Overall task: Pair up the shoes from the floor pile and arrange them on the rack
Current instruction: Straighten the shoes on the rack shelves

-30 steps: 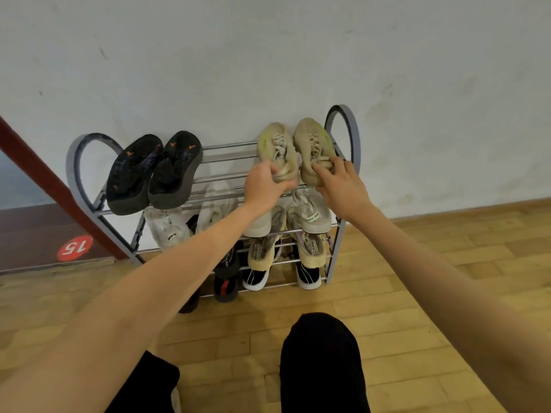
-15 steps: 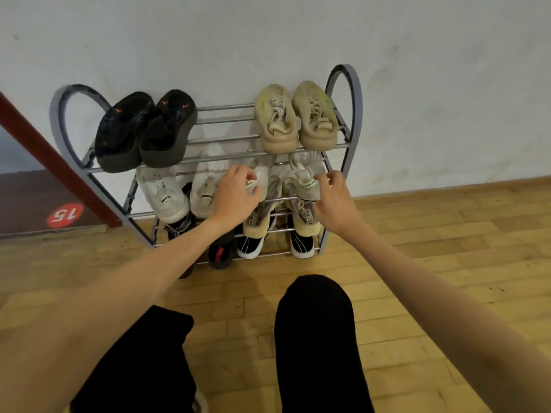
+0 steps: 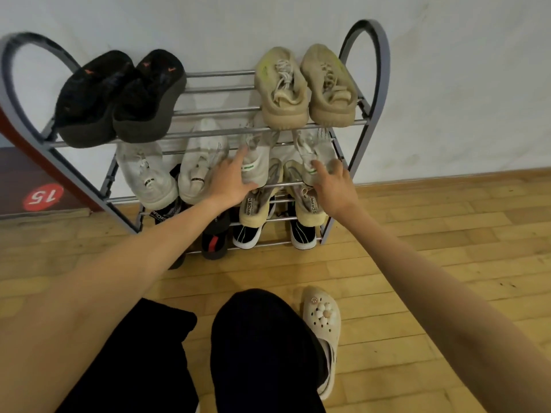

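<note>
Half a second back both hands hung just short of the second shelf; now they have pushed in onto the pale sneakers there, and the view has dropped enough to bring the person's cream perforated clog (image 3: 322,332) on the wooden plank floor (image 3: 447,263) into sight.

On the left of the grey metal tube shoe rack (image 3: 365,73), the pair of black chunky-soled sandals (image 3: 119,96) sits unmoved on the top shelf, with a pair of white lace-up sneakers (image 3: 170,174) below it. The left hand (image 3: 231,181) reaches forward with the arm nearly straight, fingers spread and laid flat against the left white sneaker with a green heel tab (image 3: 255,162); its grip is loose, closed around nothing. To its right, the right hand (image 3: 334,186) stretches the same way, fingers relaxed and touching the right white sneaker with a green heel tab (image 3: 313,153), that grip likewise slack. Above them the pair of beige knit sneakers (image 3: 307,87) rests on the top shelf, released.
</note>
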Motion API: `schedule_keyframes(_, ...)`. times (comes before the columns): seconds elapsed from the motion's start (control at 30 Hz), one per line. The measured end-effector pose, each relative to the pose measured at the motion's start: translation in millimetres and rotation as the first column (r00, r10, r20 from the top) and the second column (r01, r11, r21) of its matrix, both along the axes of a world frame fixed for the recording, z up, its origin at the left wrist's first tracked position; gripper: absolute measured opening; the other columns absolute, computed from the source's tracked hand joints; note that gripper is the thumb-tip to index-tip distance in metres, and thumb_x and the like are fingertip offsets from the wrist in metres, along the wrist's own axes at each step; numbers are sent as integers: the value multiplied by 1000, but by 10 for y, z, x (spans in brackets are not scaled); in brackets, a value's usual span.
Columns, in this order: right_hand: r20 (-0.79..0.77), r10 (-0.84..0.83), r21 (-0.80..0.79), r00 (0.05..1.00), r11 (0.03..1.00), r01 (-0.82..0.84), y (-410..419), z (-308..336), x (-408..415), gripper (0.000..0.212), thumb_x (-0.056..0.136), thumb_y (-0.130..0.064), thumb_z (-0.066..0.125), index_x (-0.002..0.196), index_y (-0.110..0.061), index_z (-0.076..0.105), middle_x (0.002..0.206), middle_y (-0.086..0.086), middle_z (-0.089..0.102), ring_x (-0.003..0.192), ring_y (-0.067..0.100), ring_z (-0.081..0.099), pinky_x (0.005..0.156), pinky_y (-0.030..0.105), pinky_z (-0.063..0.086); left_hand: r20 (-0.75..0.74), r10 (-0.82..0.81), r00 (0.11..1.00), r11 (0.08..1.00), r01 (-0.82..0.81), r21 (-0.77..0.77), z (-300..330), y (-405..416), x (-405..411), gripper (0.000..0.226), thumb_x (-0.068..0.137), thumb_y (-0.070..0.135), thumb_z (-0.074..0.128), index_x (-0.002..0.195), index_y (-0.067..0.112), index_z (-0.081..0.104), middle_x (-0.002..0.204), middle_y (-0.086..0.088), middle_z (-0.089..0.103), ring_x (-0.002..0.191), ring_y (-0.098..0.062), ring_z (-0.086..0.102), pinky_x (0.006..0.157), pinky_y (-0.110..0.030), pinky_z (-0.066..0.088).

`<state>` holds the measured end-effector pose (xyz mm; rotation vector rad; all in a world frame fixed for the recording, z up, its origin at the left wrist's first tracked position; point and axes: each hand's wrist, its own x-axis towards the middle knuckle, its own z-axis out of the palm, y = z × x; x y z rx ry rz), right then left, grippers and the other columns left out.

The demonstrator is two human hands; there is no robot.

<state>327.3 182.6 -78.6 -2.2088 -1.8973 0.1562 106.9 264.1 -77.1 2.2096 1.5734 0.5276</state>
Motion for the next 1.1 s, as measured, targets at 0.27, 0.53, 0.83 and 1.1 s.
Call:
schedule_keyframes(0.27,60,26,196,998,980,-37,6,-165,186,35,91,-18,58,122,-5,45,125,22,50,106,42,52,88,45,44,163,-25,986,999,19,34,-95,102,35,53,69,18,83,111,16,50,105,4,59,91,-17,55,71,-28,35)
schedule_keyframes(0.53,13,0,259,1000,966,-3,74,-172,194,36,88,-15,61,118,-3,43,116,20,55,101,40,54,85,45,43,214,-27,976,987,-8,159,-195,-78,385,38,75,19,79,90,21,44,88,6,57,78,-14,53,54,-15,28)
schedule_keyframes(0.83,72,38,206,997,977,-52,74,-116,308,36,89,-23,63,113,-5,42,106,17,59,94,40,56,78,43,43,240,-33,970,979,-17,203,-280,-216,881,38,75,21,79,93,16,46,93,-1,64,81,-20,57,62,-29,32)
schedule_keyframes(1.1,107,-23,158,994,987,6,73,-92,176,39,89,-14,60,122,-5,40,120,20,55,107,43,54,87,45,44,179,45,983,984,-74,161,-234,-183,946,52,73,32,81,106,13,44,97,-4,60,84,-22,54,61,-27,29)
